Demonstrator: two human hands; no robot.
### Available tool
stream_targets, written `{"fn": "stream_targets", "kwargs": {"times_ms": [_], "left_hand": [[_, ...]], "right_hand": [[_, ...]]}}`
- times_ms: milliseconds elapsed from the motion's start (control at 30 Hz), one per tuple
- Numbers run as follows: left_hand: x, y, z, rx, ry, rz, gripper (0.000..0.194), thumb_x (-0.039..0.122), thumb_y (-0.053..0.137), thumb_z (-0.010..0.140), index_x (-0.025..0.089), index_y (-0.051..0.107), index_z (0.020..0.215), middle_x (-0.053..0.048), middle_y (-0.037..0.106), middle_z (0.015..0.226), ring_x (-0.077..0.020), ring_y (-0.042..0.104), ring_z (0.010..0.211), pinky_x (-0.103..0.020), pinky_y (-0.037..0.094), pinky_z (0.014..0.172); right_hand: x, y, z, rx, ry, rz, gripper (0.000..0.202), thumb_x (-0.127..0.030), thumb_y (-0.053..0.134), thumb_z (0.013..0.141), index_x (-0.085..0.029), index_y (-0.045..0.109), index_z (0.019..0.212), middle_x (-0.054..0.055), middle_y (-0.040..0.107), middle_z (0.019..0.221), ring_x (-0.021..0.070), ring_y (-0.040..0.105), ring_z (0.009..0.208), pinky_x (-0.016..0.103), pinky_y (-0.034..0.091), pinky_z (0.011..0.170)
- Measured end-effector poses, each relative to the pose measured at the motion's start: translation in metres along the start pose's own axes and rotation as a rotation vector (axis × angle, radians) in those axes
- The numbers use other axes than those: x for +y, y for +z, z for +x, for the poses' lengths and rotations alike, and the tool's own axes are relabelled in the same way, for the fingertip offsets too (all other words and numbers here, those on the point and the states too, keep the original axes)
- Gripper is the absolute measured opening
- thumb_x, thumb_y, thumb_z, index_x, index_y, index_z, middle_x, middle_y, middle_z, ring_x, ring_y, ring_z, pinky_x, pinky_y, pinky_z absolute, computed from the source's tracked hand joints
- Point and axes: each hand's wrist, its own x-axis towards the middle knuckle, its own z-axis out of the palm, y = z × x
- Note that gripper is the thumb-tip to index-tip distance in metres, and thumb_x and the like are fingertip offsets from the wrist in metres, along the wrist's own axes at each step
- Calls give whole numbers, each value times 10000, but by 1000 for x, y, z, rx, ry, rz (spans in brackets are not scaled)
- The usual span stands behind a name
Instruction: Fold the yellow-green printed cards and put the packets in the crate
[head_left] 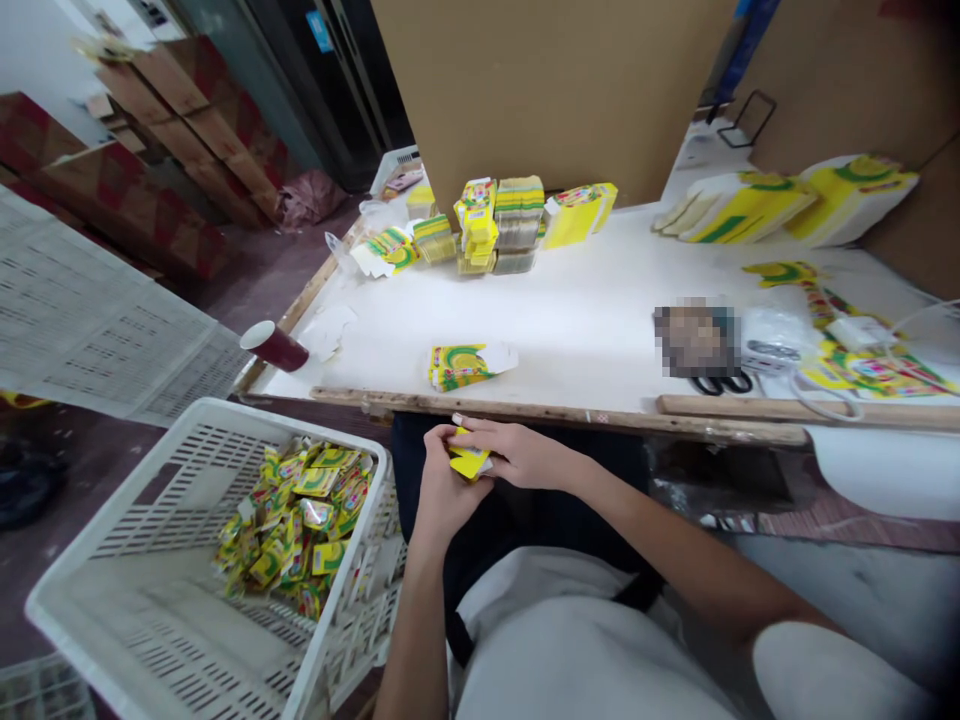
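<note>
So both hands are on one small yellow box point(469, 463), held over the lap just off the worktop point(585, 310) edge. Left hand point(444, 492) has its fingers clamped round it, and the right hand point(531, 455) has its fingers on it too, pretty much covering the top. A little pile of cartons point(459, 367) lies right ahead, near the edge. Red cup point(274, 345) off to the left, tipped over-ish, and a white crate point(375, 445) below that with loads of packets point(315, 530) inside.
</note>
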Motion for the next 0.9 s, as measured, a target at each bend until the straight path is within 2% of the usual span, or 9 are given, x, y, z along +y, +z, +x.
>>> {"fn": "stream_targets", "kwargs": {"times_ms": [200, 367, 533, 667, 900], "left_hand": [[-2, -6, -1, -19, 36, 132, 548, 202, 692, 576, 191, 403, 1042, -44, 500, 976, -180, 542, 873, -339, 477, 762], [0, -7, 0, -5, 86, 184, 521, 193, 685, 580, 195, 424, 1030, -47, 487, 995, -185, 533, 892, -346, 476, 771], [3, -8, -1, -10, 83, 194, 502, 202, 663, 610, 204, 425, 1052, -53, 492, 1020, -201, 545, 940, -351, 480, 788], [2, -8, -2, -2, 56, 170, 609, 174, 667, 597, 205, 393, 1139, -67, 516, 1068, -206, 543, 1007, -357, 466, 844], [0, -6, -6, -31, 82, 171, 639, 190, 681, 599, 199, 399, 1173, -72, 549, 1061, -202, 563, 989, -354, 471, 849]], "right_hand": [[0, 1, -8, -41, 17, -52, 384, -48, 472, 808, -187, 608, 1139, 90, 282, 1471, 190, 266, 1347, 315, 305, 1065], [-3, 3, -9, -48, 36, -86, 414, -50, 475, 802, -202, 594, 1168, 94, 269, 1475, 226, 260, 1348, 351, 335, 1045], [-1, 6, -12, -67, 80, -90, 476, -47, 465, 806, -240, 537, 1235, 91, 156, 1508, 254, 313, 1322, 362, 376, 1006], [-4, 4, -11, -44, 78, -92, 433, -30, 452, 803, -203, 581, 1179, 109, 186, 1500, 246, 327, 1317, 352, 366, 1015], [-8, -6, -13, -121, 42, -104, 372, -35, 463, 805, -188, 614, 1108, 102, 261, 1479, 228, 294, 1335, 353, 329, 1046]]}}
